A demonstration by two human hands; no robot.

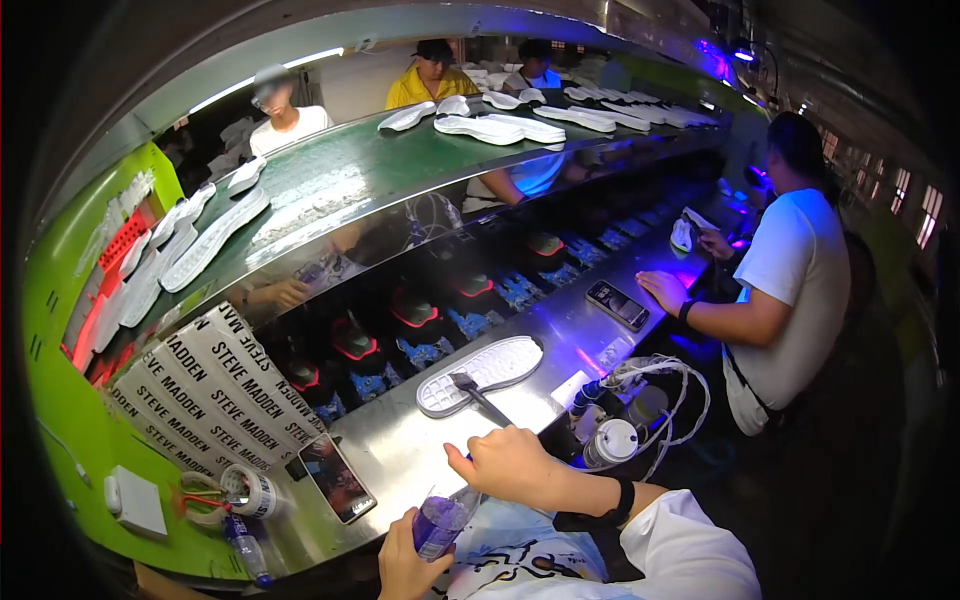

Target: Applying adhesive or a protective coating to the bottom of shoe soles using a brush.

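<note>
My left hand [408, 562] is wrapped round a small clear bottle [440, 525] with a purple label, low near my lap. Just above its mouth is my closed right hand [515, 468], thumb stretched to the left. From the right hand's knuckles a dark-handled brush [488, 402] runs away toward a white shoe sole [510, 362], its head over the sole's textured face. How the fingers sit on the handle is partly hidden. The sole lies flat on the metal bench [400, 440].
A phone [336, 478], tape roll [250, 492], scissors [203, 503] and printed cardboard [215, 390] are at left. A lidded cup [612, 442] and cables stand right. Beyond, a conveyor [330, 175] carries soles; shoe parts [415, 305] line the dark channel. A co-worker [795, 260] sits right.
</note>
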